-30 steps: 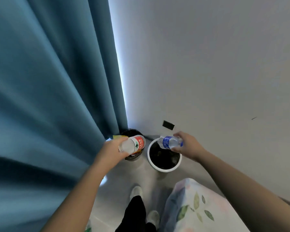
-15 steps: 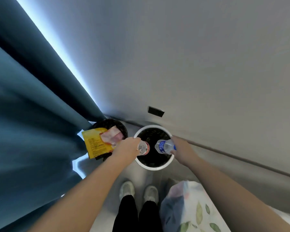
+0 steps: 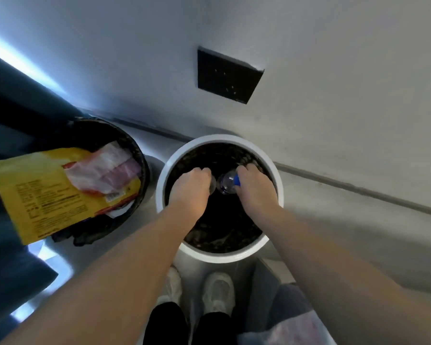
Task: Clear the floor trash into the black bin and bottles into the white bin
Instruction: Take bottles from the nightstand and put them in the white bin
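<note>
Both my hands reach down into the mouth of the white bin (image 3: 164,185), which has a dark liner. My right hand (image 3: 255,190) grips a clear plastic bottle with a blue label (image 3: 226,183), its end pointing left inside the bin. My left hand (image 3: 188,191) grips another clear bottle (image 3: 212,187); only a sliver of it shows past my fingers. The two bottles almost touch. To the left stands the black bin (image 3: 142,165), with a yellow packet (image 3: 42,190) and a pink-white wrapper (image 3: 102,170) lying across its top.
Both bins stand on the grey floor against a pale wall with a dark square plate (image 3: 228,75). A blue curtain (image 3: 8,282) hangs at the left. My white shoes (image 3: 218,290) are just below the white bin, and a floral cloth (image 3: 294,327) lies at the lower right.
My view dropped and closed in on the bins. Both hands went from above the white bin's rim down into its mouth, still holding their bottles.
</note>
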The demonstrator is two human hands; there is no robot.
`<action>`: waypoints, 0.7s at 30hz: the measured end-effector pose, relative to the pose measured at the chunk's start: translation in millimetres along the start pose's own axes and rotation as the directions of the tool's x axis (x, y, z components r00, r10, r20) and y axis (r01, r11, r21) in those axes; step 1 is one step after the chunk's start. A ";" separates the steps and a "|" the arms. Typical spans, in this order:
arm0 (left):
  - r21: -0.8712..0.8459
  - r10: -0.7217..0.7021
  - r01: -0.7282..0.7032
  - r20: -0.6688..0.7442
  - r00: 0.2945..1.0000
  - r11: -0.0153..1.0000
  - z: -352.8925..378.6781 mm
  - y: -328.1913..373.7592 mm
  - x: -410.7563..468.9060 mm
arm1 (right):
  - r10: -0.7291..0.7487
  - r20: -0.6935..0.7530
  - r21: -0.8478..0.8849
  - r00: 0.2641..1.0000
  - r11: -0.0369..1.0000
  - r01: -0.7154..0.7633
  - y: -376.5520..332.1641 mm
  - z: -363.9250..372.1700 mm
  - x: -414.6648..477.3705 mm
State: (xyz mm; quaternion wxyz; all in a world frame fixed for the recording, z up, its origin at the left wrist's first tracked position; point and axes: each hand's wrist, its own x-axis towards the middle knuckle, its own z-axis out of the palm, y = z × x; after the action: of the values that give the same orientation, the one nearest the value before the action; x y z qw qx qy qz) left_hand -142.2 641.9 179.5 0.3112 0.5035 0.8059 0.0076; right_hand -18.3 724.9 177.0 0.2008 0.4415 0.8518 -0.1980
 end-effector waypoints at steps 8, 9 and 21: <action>0.026 -0.006 0.007 -0.021 1.000 1.000 60.1 -18.1 49.2 | 0.005 -0.044 0.026 0.999 1.000 -0.004 15.7 62.2 51.4; 0.036 -0.007 0.007 -0.018 1.000 0.999 62.9 -19.9 52.8 | 0.008 -0.044 0.029 0.999 1.000 -0.006 16.9 66.8 55.6; 0.088 -0.026 0.016 0.106 0.994 0.996 64.6 -15.9 31.1 | -0.060 0.047 0.083 0.997 0.995 0.056 22.9 78.9 29.2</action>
State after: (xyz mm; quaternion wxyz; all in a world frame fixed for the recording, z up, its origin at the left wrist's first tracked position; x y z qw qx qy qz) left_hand -131.4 640.0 106.8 0.3316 0.5079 0.7929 -0.0578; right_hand -1.5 716.1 91.9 0.1979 0.4195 0.8501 -0.2493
